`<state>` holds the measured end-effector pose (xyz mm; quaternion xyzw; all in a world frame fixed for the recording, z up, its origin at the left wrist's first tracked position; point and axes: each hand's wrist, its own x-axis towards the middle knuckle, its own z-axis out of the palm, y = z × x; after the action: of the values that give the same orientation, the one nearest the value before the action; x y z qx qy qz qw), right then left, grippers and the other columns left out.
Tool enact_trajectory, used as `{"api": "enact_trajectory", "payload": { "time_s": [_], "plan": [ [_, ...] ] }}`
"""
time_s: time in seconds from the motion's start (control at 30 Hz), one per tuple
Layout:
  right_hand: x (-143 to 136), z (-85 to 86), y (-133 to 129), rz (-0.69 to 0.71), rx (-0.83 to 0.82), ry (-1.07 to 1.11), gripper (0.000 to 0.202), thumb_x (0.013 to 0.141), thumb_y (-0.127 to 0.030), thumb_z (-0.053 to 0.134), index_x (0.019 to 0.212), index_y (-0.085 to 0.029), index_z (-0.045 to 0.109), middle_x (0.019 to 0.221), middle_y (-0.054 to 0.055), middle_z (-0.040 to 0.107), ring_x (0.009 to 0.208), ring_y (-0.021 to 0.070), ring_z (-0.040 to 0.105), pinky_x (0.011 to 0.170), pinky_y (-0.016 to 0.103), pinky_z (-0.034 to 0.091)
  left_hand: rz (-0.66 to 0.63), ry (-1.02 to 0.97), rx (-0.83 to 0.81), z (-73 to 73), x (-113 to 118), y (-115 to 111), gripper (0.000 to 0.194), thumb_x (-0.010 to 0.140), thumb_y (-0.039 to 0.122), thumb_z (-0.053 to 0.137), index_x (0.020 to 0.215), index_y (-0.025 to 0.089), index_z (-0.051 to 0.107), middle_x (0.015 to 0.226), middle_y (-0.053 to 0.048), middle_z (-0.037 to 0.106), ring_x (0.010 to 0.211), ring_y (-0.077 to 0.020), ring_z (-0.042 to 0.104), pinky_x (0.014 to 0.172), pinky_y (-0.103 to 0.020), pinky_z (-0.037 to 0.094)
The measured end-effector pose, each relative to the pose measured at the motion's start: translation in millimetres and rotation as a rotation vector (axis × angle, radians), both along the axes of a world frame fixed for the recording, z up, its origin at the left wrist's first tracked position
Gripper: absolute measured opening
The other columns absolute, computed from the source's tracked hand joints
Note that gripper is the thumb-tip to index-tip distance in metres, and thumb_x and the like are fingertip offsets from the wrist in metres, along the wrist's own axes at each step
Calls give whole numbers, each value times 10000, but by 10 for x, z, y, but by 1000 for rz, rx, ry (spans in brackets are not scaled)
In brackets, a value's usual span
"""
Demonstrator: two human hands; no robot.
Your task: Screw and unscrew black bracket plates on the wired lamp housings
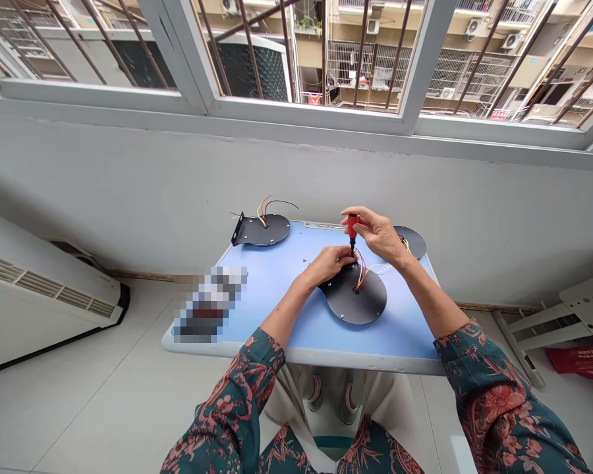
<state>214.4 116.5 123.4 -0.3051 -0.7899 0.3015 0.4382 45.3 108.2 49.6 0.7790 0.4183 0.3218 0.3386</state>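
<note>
My right hand [383, 238] grips a red-handled screwdriver [352, 227], held upright with its dark shaft pointing down. Its tip meets the far edge of a black round plate [358, 306] lying on the blue table. My left hand [332, 264] holds that plate at its far left edge, fingers closed beside the screwdriver's tip; what is under the fingertips is hidden. Red, yellow and white wires [362, 271] rise from the hole in the middle of the plate. Several small screws sit around its rim.
On the blue table [271, 322], another black plate [269, 229] with an upright bracket and loose wires lies at the far left. A third dark plate [412, 242] lies behind my right wrist. A blurred patch [210, 306] covers the left side. A wall and barred window stand beyond.
</note>
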Motion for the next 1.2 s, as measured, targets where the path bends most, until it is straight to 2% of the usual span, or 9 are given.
{"api": "enact_trajectory", "payload": {
  "time_s": [0.17, 0.27, 0.37, 0.6, 0.73, 0.83, 0.93, 1.03, 1.2],
  "plan": [
    [-49, 27, -110, -328, 276, -88, 181, 850, -234, 703, 1007, -269, 785, 933, 35, 714, 806, 184, 656, 818, 351, 581, 145, 50, 72, -18, 95, 43, 178, 863, 241, 670, 698, 173, 672, 676, 11, 668, 675, -149, 568, 701, -267, 431],
    [-4, 81, -98, -253, 201, -71, 226, 838, -151, 637, 981, -263, 772, 876, 15, 712, 795, 176, 672, 856, 357, 578, 174, 61, 73, -22, 119, 57, 200, 842, 238, 710, 663, 180, 640, 669, 21, 660, 660, -138, 550, 673, -261, 400],
    [61, 133, -75, -95, 12, -2, 388, 820, -108, 542, 1142, -251, 705, 840, -12, 727, 924, 184, 724, 925, 362, 577, 209, 109, 81, -15, 129, 65, 224, 833, 266, 749, 663, 194, 623, 683, 19, 676, 680, -150, 588, 663, -263, 390],
    [23, 134, -172, -388, 184, -91, 81, 816, -231, 696, 877, -238, 749, 865, 26, 715, 775, 185, 671, 846, 369, 575, 253, 219, 150, -2, 159, 50, 206, 840, 326, 776, 702, 220, 666, 742, -3, 735, 758, -186, 647, 687, -277, 409],
    [48, 163, -109, -211, 58, -59, 299, 770, -133, 608, 1011, -242, 746, 882, -2, 729, 705, 157, 685, 815, 354, 590, 123, 107, 111, -21, 132, 50, 76, 880, 256, 691, 832, 232, 745, 890, 7, 790, 844, -176, 685, 778, -270, 463],
    [99, 172, -34, -100, -30, -16, 379, 756, -119, 537, 1083, -233, 689, 1045, 23, 744, 839, 173, 742, 850, 358, 605, 95, 92, 95, -27, 120, 67, 157, 906, 227, 611, 827, 219, 746, 855, 2, 780, 807, -169, 669, 758, -268, 458],
    [113, 147, -39, -211, 30, -27, 303, 800, -142, 549, 1062, -231, 674, 1041, 44, 754, 960, 206, 743, 915, 391, 592, 183, 155, 98, -24, 125, 87, 143, 885, 261, 652, 764, 213, 711, 771, -3, 744, 738, -174, 637, 691, -274, 426],
    [81, 121, -118, -386, 142, -90, 184, 834, -190, 607, 978, -237, 711, 935, 41, 760, 892, 218, 725, 840, 377, 587, 234, 185, 80, -12, 131, 88, 120, 855, 297, 718, 763, 222, 705, 775, -1, 740, 751, -183, 644, 682, -279, 417],
    [2, 107, -205, -407, 141, -128, 144, 811, -262, 719, 949, -241, 685, 843, 12, 758, 786, 206, 712, 797, 359, 560, 260, 247, 132, 15, 141, 54, 140, 855, 347, 742, 780, 235, 707, 811, -13, 751, 802, -208, 655, 706, -294, 415]
  ]
}}
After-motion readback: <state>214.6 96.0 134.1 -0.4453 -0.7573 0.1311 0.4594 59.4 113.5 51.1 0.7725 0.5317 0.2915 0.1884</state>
